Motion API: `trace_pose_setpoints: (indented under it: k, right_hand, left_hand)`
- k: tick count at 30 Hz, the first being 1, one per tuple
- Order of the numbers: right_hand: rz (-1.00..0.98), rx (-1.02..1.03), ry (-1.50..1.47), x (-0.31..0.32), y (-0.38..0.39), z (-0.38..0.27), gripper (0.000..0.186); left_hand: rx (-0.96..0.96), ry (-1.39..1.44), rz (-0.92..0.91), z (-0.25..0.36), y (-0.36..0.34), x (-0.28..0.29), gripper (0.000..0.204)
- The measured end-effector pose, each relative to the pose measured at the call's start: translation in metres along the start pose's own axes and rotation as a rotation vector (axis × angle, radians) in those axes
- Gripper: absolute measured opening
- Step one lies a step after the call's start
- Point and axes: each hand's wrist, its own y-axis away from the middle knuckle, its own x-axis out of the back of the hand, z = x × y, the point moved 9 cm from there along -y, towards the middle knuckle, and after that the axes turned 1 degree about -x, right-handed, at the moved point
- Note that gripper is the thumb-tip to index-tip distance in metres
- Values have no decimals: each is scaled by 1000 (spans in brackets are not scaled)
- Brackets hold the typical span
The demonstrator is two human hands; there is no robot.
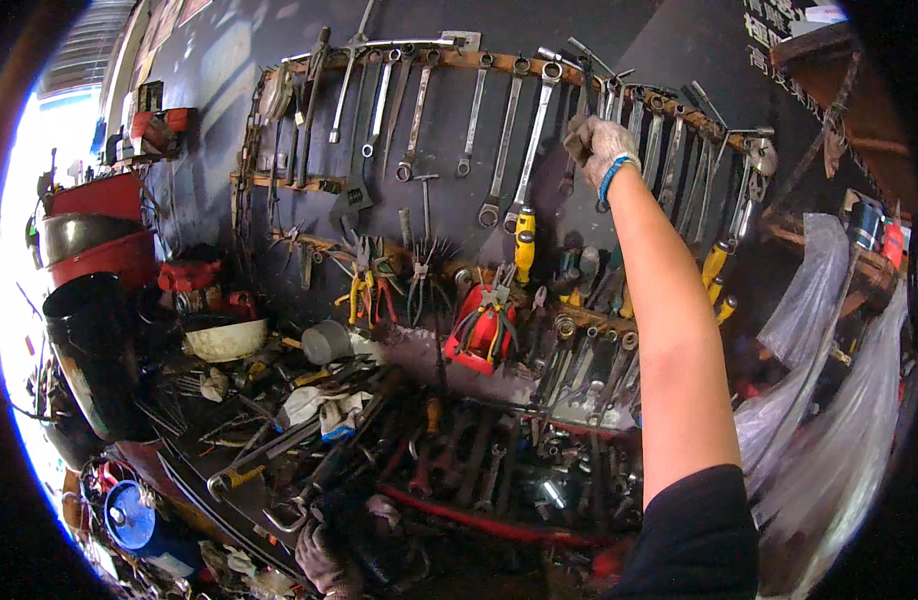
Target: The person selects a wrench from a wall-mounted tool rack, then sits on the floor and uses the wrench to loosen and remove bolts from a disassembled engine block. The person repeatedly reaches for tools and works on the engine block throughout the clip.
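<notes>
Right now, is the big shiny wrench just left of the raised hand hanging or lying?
Hanging: the big wrench has its upper ring at the brown rail, its shaft slanting down along the wall.

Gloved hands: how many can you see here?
2: the right hand, raised by the hanging wrenches, and the left hand, low near the picture's bottom edge, left of centre.

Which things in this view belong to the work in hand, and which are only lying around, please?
Seemingly in use:
- right grip, gloved, raised at the hanging wrenches; contact is hard to tell
- left grip, gloved, low in view; whether it holds anything is unclear

Apparently just around:
- blue round container
- cream bowl
- whitish cloth
</notes>
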Motion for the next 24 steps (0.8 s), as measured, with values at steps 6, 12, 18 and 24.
trace_pose_setpoints:
  k: [6, 12, 18, 24]
  right_hand:
    - [-87, 21, 109, -20, 7, 0, 19]
    - [-139, 7, 52, -49, 6, 14, 18]
    - [-128, -5, 67, -68, -8, 34, 16]
    - [-80, -63, -20, -73, -20, 62, 12]
  left_hand:
    - [1, 20, -37, 2, -2, 3, 40]
    - [3, 23, -61, 2, -1, 4, 44]
    - [10, 13, -29, -2, -3, 2, 40]
    - [-14, 27, -33, -2, 2, 1, 38]
